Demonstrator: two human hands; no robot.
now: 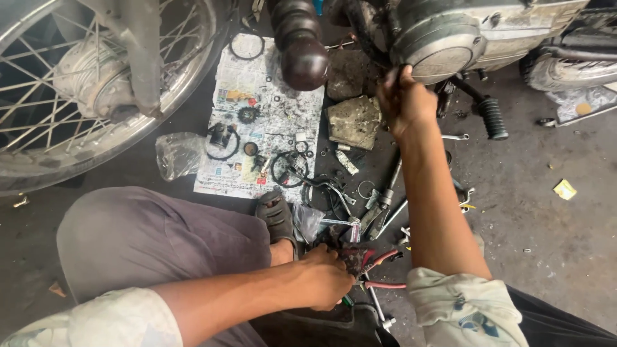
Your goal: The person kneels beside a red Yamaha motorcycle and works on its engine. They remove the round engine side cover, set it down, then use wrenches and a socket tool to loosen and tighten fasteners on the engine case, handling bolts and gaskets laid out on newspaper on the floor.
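Note:
My right hand (403, 103) reaches up to the round silver engine cover (443, 48) of a motorcycle, fingers closed at its lower edge; what it grips is hidden. My left hand (326, 277) is down by my knee on the floor, fingers closed over a pair of red-handled pliers (378, 270) among dirty tools. A black footpeg (493, 117) sticks out to the right of my right hand.
A sheet of newspaper (270, 90) holds rings, a gear and small parts. A spoked wheel (96, 83) fills the upper left. Wrenches and tools (382, 199) lie on the concrete floor. A clear plastic bag (177, 154) and two grimy blocks (353, 119) lie near.

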